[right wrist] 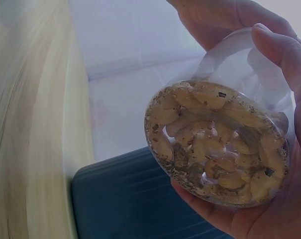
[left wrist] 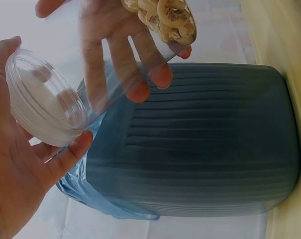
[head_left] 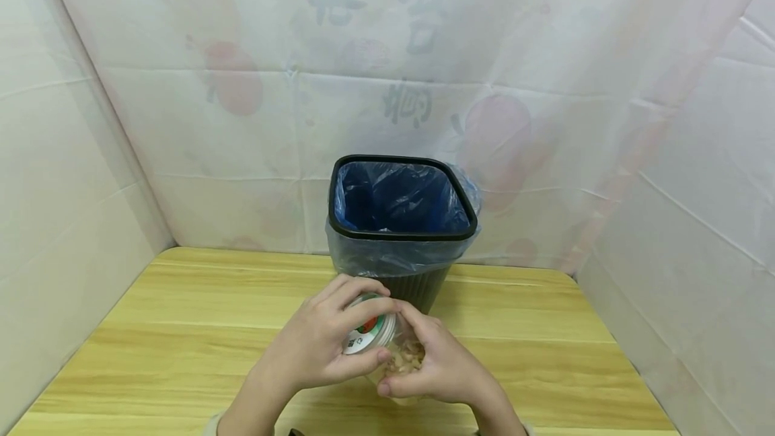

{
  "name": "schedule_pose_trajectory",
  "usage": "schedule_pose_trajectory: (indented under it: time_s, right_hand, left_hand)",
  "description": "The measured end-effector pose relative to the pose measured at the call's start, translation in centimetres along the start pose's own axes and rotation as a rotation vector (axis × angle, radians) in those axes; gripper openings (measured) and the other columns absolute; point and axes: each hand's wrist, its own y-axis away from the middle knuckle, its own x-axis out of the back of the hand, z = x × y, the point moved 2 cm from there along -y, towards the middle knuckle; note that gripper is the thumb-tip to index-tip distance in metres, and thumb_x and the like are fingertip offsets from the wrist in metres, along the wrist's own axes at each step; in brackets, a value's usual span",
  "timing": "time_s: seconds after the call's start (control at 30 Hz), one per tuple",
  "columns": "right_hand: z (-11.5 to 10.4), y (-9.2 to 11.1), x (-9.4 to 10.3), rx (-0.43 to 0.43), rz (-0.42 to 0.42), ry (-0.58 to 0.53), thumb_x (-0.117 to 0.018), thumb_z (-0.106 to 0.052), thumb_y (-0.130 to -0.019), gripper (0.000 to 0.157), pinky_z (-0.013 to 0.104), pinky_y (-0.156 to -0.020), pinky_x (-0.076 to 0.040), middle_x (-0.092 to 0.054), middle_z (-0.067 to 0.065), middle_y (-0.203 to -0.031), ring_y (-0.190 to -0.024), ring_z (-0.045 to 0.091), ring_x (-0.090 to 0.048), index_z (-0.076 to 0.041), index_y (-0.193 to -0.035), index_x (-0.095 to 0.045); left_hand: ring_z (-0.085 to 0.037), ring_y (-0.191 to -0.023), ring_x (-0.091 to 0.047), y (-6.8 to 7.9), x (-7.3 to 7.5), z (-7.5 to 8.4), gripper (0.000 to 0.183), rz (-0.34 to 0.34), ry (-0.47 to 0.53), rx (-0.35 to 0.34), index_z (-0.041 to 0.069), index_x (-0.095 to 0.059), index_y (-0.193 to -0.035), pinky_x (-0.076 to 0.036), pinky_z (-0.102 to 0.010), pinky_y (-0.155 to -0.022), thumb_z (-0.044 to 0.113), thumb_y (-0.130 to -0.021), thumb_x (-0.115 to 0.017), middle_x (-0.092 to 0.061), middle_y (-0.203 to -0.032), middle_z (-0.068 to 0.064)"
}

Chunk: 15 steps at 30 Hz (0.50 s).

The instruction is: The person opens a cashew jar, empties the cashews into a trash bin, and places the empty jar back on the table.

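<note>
A clear plastic jar (right wrist: 215, 64) is held tilted between both hands, low in the head view. Its white-and-clear screw lid (left wrist: 46, 107) bears a round label with red and green on top. My left hand (head_left: 321, 338) grips this lid, thumb on one side and fingers round the other. Around the jar's body curls my right hand (head_left: 448, 362), its fingers showing through the clear wall in the left wrist view. Tan curved pieces like cashews (right wrist: 220, 154) lie at the jar's bottom, with dark crumbs among them.
Just beyond the hands a dark ribbed trash bin (left wrist: 205, 139) stands on the wooden table (head_left: 242, 301). A bluish plastic bag (head_left: 387, 258) lines it, folded over under a black rim (head_left: 399, 235). Pale printed cloth (head_left: 272, 120) hangs behind, with white cloth on both sides.
</note>
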Motion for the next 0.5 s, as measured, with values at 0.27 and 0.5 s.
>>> schedule_pose_trajectory:
  time_s: [0.27,0.5]
  right_hand:
    - [-0.1,0.02,-0.14,-0.011,0.005,0.002,-0.084,-0.017,-0.081,0.086,0.035,-0.091,-0.056,-0.065,0.0,-0.125,-0.107,0.017,-0.066,-0.02,-0.152,-0.036]
    - [-0.15,-0.12,-0.2,-0.025,0.017,0.029,-0.085,-0.02,-0.081,0.087,0.037,-0.092,-0.055,-0.064,0.0,-0.128,-0.109,0.017,-0.065,-0.021,-0.152,-0.036]
  left_hand:
    - [-0.013,-0.104,-0.056,-0.08,-0.11,0.09,0.038,0.021,-0.031,-0.018,0.026,-0.067,-0.123,-0.053,-0.028,-0.076,0.052,-0.099,-0.053,-0.061,-0.12,0.005]
    - [-0.012,-0.102,-0.055,-0.12,-0.09,0.07,0.036,0.033,-0.033,-0.021,0.026,-0.067,-0.122,-0.049,-0.022,-0.074,0.05,-0.099,-0.052,-0.061,-0.119,0.005]
